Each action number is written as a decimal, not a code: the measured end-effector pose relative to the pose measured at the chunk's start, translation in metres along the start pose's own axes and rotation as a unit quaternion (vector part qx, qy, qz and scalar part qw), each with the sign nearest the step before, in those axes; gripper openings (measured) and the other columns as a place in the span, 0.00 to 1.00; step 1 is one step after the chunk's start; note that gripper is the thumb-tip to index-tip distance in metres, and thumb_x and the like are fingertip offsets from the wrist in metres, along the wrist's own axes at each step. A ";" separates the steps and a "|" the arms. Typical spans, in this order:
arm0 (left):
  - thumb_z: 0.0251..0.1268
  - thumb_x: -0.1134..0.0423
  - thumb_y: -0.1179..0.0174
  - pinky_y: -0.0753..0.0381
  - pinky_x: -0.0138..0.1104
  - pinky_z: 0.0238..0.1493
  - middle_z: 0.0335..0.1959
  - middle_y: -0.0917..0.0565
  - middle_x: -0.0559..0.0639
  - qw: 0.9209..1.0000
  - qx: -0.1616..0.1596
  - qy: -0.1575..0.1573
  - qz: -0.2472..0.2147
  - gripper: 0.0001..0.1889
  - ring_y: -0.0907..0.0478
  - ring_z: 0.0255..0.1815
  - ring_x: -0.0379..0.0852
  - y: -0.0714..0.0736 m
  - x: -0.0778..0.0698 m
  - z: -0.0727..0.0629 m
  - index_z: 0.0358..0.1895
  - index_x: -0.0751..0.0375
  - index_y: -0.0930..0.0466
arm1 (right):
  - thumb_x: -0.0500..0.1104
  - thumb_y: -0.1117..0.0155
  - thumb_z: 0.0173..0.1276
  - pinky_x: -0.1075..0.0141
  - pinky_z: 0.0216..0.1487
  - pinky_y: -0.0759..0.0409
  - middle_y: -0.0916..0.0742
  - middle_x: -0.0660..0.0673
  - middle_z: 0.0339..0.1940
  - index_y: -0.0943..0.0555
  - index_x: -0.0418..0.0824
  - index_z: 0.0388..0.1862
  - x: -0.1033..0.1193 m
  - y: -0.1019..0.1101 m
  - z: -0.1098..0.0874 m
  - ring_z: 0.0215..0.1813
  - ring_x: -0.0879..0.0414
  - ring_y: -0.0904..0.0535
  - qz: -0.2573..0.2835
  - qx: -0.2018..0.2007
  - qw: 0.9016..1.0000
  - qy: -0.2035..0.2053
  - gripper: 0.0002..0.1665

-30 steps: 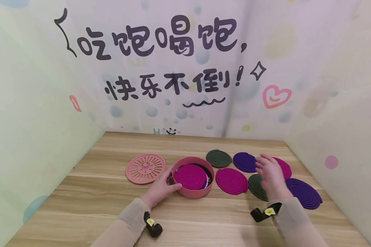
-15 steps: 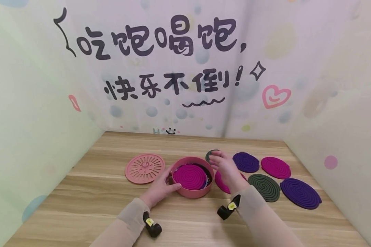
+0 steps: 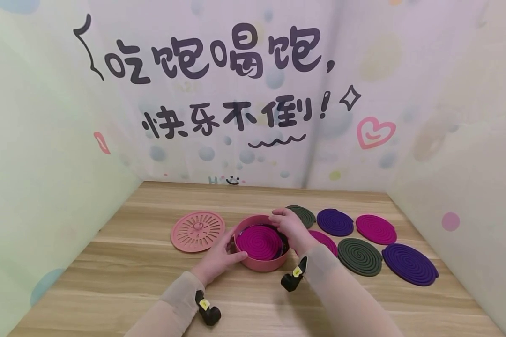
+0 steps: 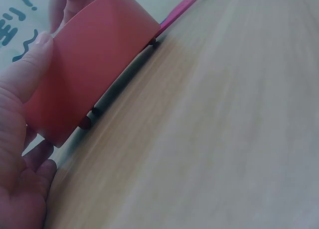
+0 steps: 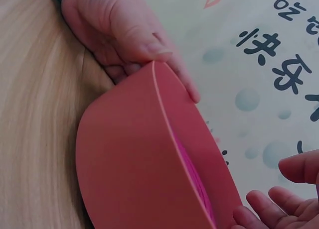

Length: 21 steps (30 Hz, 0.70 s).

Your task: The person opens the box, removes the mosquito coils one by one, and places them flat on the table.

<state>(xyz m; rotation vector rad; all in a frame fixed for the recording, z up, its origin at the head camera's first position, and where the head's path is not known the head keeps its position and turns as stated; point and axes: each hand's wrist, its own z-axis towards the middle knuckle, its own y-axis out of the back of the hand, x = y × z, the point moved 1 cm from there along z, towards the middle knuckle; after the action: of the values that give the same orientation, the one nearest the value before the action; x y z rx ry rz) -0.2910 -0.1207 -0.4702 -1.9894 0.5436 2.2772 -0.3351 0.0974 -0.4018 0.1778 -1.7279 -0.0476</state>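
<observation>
A round pink box [image 3: 263,266] stands on the table, and a magenta coiled coaster [image 3: 259,241] lies inside it. My left hand [image 3: 219,258] holds the box by its left side, with the thumb [image 4: 31,64] up at the rim and the other fingers round the wall. Over the right rim, my right hand [image 3: 294,229] reaches with bent, parted fingers, and no item shows in it. In the right wrist view its fingertips [image 5: 249,220] are right at the box's edge. Whatever lies under the magenta coaster is mostly hidden.
A pink slotted lid [image 3: 198,230] lies left of the box. To the right are several flat coiled coasters: magenta [image 3: 326,243], dark green [image 3: 360,256] and purple [image 3: 410,264] in front, with more in a row behind, such as a purple coaster [image 3: 335,222]. A printed curtain [image 3: 244,159] hangs behind.
My right hand has moved left, from above the coasters on the right to the right rim of the box. The left hand has kept its hold on the box.
</observation>
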 end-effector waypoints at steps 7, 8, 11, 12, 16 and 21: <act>0.60 0.66 0.33 0.45 0.54 0.70 0.72 0.40 0.64 1.000 -0.001 -0.002 -0.005 0.42 0.43 0.72 0.62 -0.002 -0.021 -0.010 0.75 0.62 0.47 | 0.40 0.43 0.70 0.50 0.61 0.29 0.21 0.37 0.52 0.27 0.33 0.58 -0.005 -0.004 0.001 0.58 0.43 0.27 -0.050 0.000 0.999 -0.009 0.20; 0.60 0.66 0.33 0.45 0.54 0.70 0.72 0.40 0.63 1.000 -0.003 0.000 -0.001 0.42 0.43 0.72 0.62 -0.002 -0.019 -0.010 0.75 0.61 0.47 | 0.40 0.43 0.70 0.51 0.59 0.28 0.21 0.38 0.52 0.26 0.34 0.57 -0.005 -0.005 0.001 0.57 0.44 0.27 -0.056 0.000 0.998 -0.010 0.19; 0.60 0.64 0.33 0.44 0.54 0.70 0.72 0.39 0.62 1.000 -0.008 0.001 0.007 0.42 0.43 0.72 0.61 -0.002 -0.010 -0.005 0.75 0.59 0.46 | 0.41 0.43 0.70 0.54 0.55 0.27 0.21 0.38 0.51 0.25 0.35 0.54 -0.006 -0.007 0.000 0.55 0.45 0.27 -0.061 -0.002 0.998 -0.016 0.17; 0.60 0.64 0.33 0.44 0.54 0.70 0.72 0.39 0.61 1.000 -0.009 0.001 0.008 0.42 0.43 0.72 0.60 -0.002 -0.005 -0.003 0.75 0.58 0.45 | 0.41 0.43 0.70 0.54 0.55 0.27 0.21 0.38 0.51 0.25 0.35 0.54 -0.006 -0.008 0.000 0.55 0.45 0.27 -0.062 -0.003 0.998 -0.018 0.16; 0.59 0.65 0.33 0.43 0.53 0.70 0.72 0.38 0.61 1.000 -0.004 -0.002 0.005 0.42 0.42 0.72 0.59 -0.001 0.004 0.001 0.75 0.57 0.46 | 0.42 0.43 0.69 0.51 0.58 0.28 0.21 0.39 0.52 0.24 0.36 0.53 -0.006 -0.010 -0.001 0.57 0.45 0.26 -0.063 -0.005 0.998 -0.025 0.16; 0.59 0.61 0.32 0.42 0.50 0.70 0.72 0.38 0.58 1.000 0.005 -0.008 0.006 0.43 0.42 0.72 0.56 0.000 0.006 0.003 0.76 0.54 0.47 | 0.42 0.42 0.69 0.49 0.62 0.30 0.21 0.39 0.54 0.24 0.36 0.54 -0.006 -0.011 -0.001 0.58 0.44 0.27 -0.067 -0.002 0.997 -0.029 0.17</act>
<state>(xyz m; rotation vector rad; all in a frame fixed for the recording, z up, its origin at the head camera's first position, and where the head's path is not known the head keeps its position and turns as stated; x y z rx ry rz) -0.2943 -0.1209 -0.4754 -1.9667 0.5674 2.2904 -0.3323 0.0878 -0.4092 0.2920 -1.7716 -0.1550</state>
